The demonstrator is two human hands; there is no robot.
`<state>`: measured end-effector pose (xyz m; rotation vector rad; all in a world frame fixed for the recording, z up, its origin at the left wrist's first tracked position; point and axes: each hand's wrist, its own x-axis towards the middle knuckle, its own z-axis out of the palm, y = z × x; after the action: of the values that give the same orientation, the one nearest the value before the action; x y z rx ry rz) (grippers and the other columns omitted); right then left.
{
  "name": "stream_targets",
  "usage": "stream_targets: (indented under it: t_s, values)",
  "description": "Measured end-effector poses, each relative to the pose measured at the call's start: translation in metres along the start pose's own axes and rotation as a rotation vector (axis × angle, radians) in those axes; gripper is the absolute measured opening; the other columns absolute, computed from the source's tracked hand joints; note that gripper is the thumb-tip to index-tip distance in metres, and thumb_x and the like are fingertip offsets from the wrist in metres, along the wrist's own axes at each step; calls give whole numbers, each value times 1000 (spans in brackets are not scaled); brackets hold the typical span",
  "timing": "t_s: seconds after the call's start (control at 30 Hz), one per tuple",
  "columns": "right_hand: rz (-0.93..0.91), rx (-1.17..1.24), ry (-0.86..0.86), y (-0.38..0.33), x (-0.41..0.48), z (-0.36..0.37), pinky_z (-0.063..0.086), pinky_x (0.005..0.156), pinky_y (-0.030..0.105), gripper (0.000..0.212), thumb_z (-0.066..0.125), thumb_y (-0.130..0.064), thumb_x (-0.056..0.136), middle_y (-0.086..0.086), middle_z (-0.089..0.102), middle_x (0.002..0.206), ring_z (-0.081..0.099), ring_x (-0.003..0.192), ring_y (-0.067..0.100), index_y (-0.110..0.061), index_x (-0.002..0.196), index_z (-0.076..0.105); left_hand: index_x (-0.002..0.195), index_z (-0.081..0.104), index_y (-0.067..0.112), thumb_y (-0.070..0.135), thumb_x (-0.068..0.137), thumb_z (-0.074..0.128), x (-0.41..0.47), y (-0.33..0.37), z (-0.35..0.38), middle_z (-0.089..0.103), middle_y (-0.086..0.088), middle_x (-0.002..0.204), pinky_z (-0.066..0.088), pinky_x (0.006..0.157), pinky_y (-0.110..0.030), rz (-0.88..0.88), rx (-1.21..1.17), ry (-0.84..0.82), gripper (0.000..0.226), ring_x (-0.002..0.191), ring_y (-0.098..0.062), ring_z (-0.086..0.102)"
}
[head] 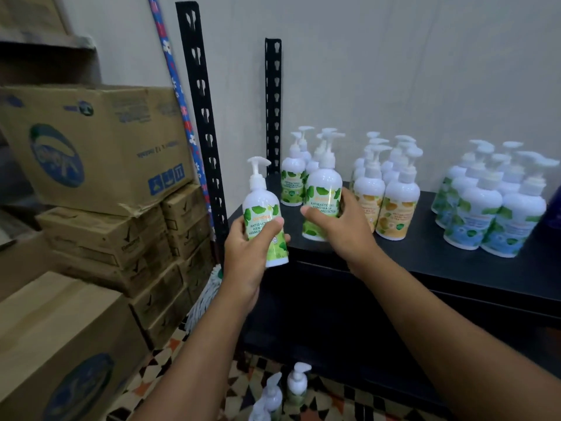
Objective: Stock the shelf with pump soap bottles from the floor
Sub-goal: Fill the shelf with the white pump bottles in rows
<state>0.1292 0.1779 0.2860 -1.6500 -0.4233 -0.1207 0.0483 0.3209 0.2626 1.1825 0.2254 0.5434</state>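
Gripping with the left hand (252,256), fingers and thumb curled round it, a green-label pump bottle (263,214) in the air just off the black shelf (425,259), at 9 o'clock of a second green bottle (321,196) clasped by the curled right hand (337,226) at the shelf's front edge, with spare bottles (296,384) on the floor at 6 o'clock.

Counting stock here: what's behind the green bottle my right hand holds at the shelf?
More green-label pump bottles stand behind it, toward the wall. The held bottle and right hand cover some, so a full count is impossible.
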Motion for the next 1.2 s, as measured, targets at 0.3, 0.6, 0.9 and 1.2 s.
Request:
stream_targets:
  t_s: [0.3, 0.6, 0.9, 1.2]
  values:
    - [-6, -198, 44, 37, 34, 12, 54, 98, 39, 79, 88, -33, 77, -9, 62, 122, 64, 111, 12, -19, 141, 43, 109, 64, 20, 18, 85, 80, 13, -5, -10, 77, -3, 92, 61, 70, -43, 5, 16, -9, 29, 88, -31, 77]
    - [99, -417, 89, 46, 32, 10, 53, 97, 43, 82, 95, -29, 65, 7, 61, 124, 62, 111, 23, -15, 126, 41, 114, 63, 16, 20, 84, 81, 7, -7, -23, 75, -7, 97, 62, 70, -44, -20, 33, 28, 35, 88, -31, 77]
    - [139, -571, 121, 40, 52, 19, 45, 85, 31, 66, 87, -28, 77, 10, 64, 126, 62, 115, 27, -5, 127, 51, 112, 63, 20, 21, 83, 83, 11, -13, -26, 75, -8, 98, 63, 75, -51, -48, 31, 34, 36, 88, -30, 76]
    - [153, -610, 139, 43, 65, 24, 51, 95, 41, 65, 84, -31, 80, 11, 64, 129, 62, 117, 28, -5, 130, 51, 109, 64, 21, 22, 82, 83, 15, -16, -22, 76, -3, 89, 63, 77, -53, -64, 12, 22, 34, 88, -31, 77]
